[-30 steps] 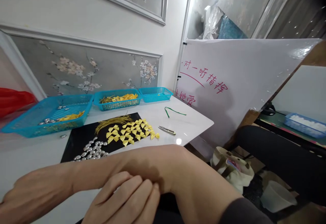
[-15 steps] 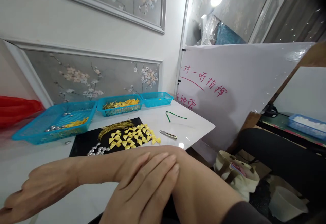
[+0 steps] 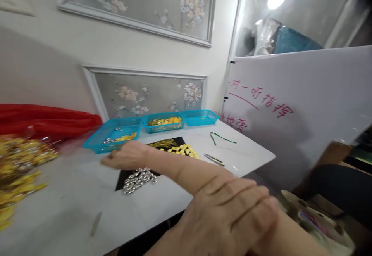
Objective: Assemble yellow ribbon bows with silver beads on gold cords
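Note:
My right arm stretches across the table from the right. Its hand [image 3: 123,156], somewhat blurred, is curled closed in front of the left blue basket [image 3: 94,145]; whatever it holds, if anything, is hidden. My left hand [image 3: 223,209] is wrapped over my right forearm [image 3: 177,166] near the elbow. Beneath the right arm lies a black mat [image 3: 119,184], partly covered. Silver beads [image 3: 139,180] are heaped at its near edge, with small yellow bows [image 3: 184,150] and gold-coloured strands [image 3: 164,143] on its far part. Thread snips [image 3: 214,159] rest on the white table [image 3: 139,213].
Behind the mat stand a middle blue basket [image 3: 149,129] holding yellow pieces and a right blue basket [image 3: 200,124]. A bent green strip [image 3: 222,136] lies farther back. Yellow and silver pieces [image 3: 23,163] and red fabric [image 3: 43,121] fill the left side. A whiteboard [image 3: 261,132] borders the right.
My view has turned left and the table's things sit farther right. My right hand has risen toward the left basket. The left hand has stayed on the right arm, its fingers more curled.

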The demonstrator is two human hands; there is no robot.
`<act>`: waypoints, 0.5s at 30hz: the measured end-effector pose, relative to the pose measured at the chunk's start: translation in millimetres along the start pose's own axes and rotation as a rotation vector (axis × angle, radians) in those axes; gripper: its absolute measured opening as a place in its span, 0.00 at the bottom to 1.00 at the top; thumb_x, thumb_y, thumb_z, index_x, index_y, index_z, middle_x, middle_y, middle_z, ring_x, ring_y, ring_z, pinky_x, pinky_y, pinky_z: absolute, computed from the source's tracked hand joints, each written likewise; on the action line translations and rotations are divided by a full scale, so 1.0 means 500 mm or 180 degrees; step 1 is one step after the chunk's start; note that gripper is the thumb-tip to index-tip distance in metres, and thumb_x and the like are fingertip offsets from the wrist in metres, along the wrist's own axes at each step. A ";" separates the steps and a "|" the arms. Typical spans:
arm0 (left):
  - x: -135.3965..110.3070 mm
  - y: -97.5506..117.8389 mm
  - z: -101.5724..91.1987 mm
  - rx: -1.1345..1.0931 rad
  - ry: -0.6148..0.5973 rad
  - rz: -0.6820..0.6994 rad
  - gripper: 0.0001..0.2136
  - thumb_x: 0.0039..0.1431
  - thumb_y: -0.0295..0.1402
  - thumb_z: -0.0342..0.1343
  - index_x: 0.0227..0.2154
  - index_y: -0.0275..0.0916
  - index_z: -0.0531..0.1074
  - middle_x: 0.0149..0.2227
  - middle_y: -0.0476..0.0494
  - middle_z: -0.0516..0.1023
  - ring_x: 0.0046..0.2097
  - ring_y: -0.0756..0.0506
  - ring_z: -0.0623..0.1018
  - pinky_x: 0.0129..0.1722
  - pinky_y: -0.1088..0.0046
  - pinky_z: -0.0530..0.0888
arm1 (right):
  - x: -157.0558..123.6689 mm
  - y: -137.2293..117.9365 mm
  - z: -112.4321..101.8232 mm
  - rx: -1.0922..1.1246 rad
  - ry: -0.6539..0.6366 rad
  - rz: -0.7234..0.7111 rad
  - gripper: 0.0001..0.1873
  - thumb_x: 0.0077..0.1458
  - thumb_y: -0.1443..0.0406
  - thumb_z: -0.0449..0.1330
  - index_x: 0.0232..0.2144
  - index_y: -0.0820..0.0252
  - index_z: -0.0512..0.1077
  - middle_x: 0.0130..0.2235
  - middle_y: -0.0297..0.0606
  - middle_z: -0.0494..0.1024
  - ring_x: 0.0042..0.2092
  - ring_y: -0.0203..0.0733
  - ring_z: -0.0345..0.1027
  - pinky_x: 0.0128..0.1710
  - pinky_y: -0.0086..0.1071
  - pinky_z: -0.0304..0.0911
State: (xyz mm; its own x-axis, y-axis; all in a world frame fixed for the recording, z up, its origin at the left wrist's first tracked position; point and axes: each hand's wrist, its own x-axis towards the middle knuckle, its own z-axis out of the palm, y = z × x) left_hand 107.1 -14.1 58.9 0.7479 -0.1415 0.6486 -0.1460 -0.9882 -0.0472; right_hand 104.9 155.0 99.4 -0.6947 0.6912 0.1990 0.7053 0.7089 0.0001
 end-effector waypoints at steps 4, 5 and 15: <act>-0.003 -0.077 0.014 0.0347 0.0556 -0.0403 0.26 0.70 0.52 0.48 0.57 0.34 0.73 0.56 0.37 0.83 0.59 0.37 0.78 0.67 0.55 0.64 | -0.018 0.059 -0.011 0.0094 0.0516 0.0553 0.18 0.67 0.59 0.63 0.56 0.60 0.71 0.56 0.44 0.75 0.51 0.49 0.75 0.50 0.48 0.74; -0.011 -0.093 0.019 0.0449 0.0572 -0.0615 0.28 0.69 0.53 0.48 0.58 0.33 0.72 0.58 0.34 0.81 0.61 0.33 0.75 0.67 0.48 0.63 | -0.029 0.076 -0.019 0.0171 0.0715 0.0774 0.18 0.67 0.59 0.62 0.56 0.60 0.71 0.56 0.44 0.75 0.51 0.49 0.75 0.50 0.48 0.74; -0.199 -0.095 0.071 0.0072 0.0555 -0.1357 0.14 0.69 0.28 0.46 0.34 0.42 0.77 0.28 0.48 0.84 0.24 0.49 0.80 0.20 0.76 0.74 | -0.347 0.164 -0.003 0.1726 0.2830 0.2212 0.10 0.67 0.59 0.54 0.46 0.57 0.68 0.26 0.28 0.69 0.24 0.35 0.60 0.24 0.28 0.58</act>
State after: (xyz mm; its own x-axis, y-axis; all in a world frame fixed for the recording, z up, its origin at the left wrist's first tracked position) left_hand 62.8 44.6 -30.3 0.6177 0.2882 0.7317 0.1666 -0.9573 0.2364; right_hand 283.4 93.1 66.2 0.2854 0.7574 0.5872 0.5886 0.3450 -0.7311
